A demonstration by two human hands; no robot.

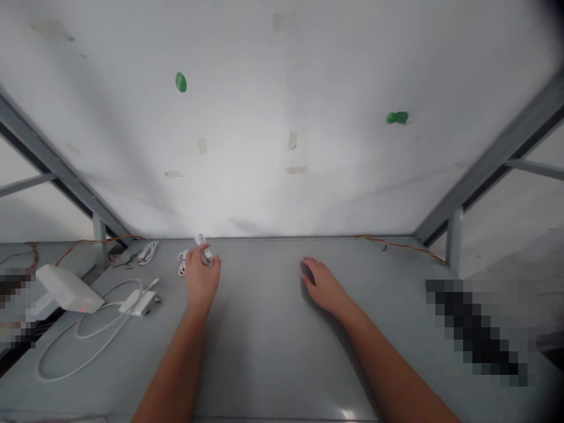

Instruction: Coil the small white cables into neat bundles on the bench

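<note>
My left hand (201, 280) is closed around a small bundled white cable (206, 254) near the back of the grey table (259, 352). Part of that bundle is hidden by the fingers. Just left of the hand lies another coiled white cable (181, 264), and farther left a third white cable bundle (148, 252). My right hand (325, 285) rests on the tabletop with nothing in it, thumb and fingers apart.
At the left stand a white box (70, 289) with a small red light and a white charger (140, 302) with a long looped cord. A white wall panel (247, 200) closes off the back. Thin coloured wires (396, 245) run along the rear right, and a pixelated dark object (476, 329) is at right.
</note>
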